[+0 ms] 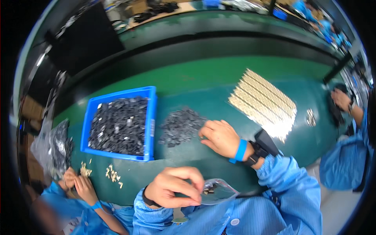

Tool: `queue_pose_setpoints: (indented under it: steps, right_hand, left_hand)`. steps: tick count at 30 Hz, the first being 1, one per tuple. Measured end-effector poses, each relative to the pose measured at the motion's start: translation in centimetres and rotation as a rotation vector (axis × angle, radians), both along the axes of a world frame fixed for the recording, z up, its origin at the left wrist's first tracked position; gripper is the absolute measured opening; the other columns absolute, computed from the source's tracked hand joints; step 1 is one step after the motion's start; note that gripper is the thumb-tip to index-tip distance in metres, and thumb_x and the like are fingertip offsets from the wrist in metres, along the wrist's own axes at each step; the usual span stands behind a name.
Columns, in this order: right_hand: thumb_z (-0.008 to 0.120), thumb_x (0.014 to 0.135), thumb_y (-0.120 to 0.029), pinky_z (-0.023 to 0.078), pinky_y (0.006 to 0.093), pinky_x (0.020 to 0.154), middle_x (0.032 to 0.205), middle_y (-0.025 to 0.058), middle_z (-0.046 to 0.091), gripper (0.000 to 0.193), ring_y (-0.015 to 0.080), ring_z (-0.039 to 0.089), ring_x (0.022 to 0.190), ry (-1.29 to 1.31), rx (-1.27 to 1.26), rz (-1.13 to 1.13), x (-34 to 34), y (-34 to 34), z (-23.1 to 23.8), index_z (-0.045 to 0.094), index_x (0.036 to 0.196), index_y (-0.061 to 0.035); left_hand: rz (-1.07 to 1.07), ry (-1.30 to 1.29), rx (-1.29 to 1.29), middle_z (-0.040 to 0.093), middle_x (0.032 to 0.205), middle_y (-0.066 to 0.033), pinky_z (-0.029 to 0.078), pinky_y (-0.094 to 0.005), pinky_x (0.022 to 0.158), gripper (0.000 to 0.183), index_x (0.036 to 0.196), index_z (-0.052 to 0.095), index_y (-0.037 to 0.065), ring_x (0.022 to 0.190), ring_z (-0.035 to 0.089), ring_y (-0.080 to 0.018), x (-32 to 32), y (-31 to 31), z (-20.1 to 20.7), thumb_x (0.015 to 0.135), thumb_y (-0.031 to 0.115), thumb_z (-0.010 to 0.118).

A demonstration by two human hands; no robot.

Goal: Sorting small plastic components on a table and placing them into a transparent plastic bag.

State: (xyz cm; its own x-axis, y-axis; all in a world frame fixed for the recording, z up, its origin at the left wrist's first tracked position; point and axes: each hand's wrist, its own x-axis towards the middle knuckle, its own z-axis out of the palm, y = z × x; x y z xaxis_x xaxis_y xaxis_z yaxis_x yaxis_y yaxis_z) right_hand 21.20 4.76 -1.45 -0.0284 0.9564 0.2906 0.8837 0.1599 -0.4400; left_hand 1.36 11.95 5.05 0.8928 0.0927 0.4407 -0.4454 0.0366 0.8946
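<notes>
My left hand (174, 187) pinches the edge of a small clear plastic bag (224, 192) close to my body. A few small dark and brownish parts (210, 188) show inside the bag. At the right edge of a loose pile of small black parts (178, 127), my right hand (222, 138) has its thumb and fingers drawn together. What lies between those fingertips is too small to make out. A blue band and a dark device strap circle my right wrist.
Left of the pile stands a blue bin (150, 133) full of black parts. A sheet of pale gold strips (264, 100) lies at the right, beside a small metallic cluster (310, 117). Co-workers' hands (80, 184) work near loose cream pieces (112, 173); another person's hand (341, 100) is far right.
</notes>
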Motion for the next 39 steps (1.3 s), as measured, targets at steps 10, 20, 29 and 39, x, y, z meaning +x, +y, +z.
queue_pose_setpoints:
  steps: [10, 20, 29, 39]
  right_hand:
    - [0.066, 0.068, -0.009, 0.041, 0.0368, 0.065, 0.08, 0.0074, 0.053, 0.016, 0.0274, 0.054, 0.077, 0.03, -0.011, -0.017, -0.6, -0.4, 0.8, 0.055, 0.079, -0.0075]
    - [0.063, 0.068, 0.003, 0.046, 0.0321, 0.057, 0.071, 0.0096, 0.057, 0.012, 0.0253, 0.057, 0.065, 0.119, 0.203, 0.06, -0.1, 0.0, 0.9, 0.055, 0.074, -0.0015]
    - [0.068, 0.067, 0.002, 0.05, 0.0275, 0.056, 0.077, 0.0111, 0.063, 0.013, 0.0219, 0.063, 0.064, 0.503, 0.222, 0.204, -0.7, -7.7, 11.4, 0.064, 0.079, -0.0009]
    - [0.064, 0.065, -0.002, 0.043, 0.0292, 0.055, 0.08, 0.0073, 0.06, 0.02, 0.0202, 0.055, 0.067, 0.227, 0.212, 0.28, -2.2, -7.5, 10.0, 0.064, 0.085, -0.0021]
  left_hand:
    - [-0.045, -0.03, -0.018, 0.057, 0.087, -0.0117, 0.045, -0.0276, 0.064, 0.006, 0.081, 0.065, 0.001, 0.073, 0.057, -0.0188, -0.1, -0.3, -0.6, 0.075, 0.0, 0.066]
    - [-0.029, -0.036, -0.009, 0.057, 0.087, -0.0108, 0.045, -0.0275, 0.065, 0.006, 0.08, 0.065, 0.002, 0.074, 0.057, -0.0186, 0.7, -0.1, -0.7, 0.074, 0.001, 0.067]
    - [0.04, -0.023, 0.049, 0.058, 0.086, -0.0118, 0.046, -0.0293, 0.066, 0.006, 0.08, 0.066, 0.0, 0.075, 0.058, -0.0207, 0.7, -0.5, -1.0, 0.075, 0.002, 0.067]
    - [0.08, 0.057, 0.02, 0.058, 0.081, -0.0118, 0.045, -0.0277, 0.063, 0.009, 0.074, 0.066, -0.001, 0.073, 0.057, -0.0192, 1.6, 0.0, -0.8, 0.067, 0.0, 0.071]
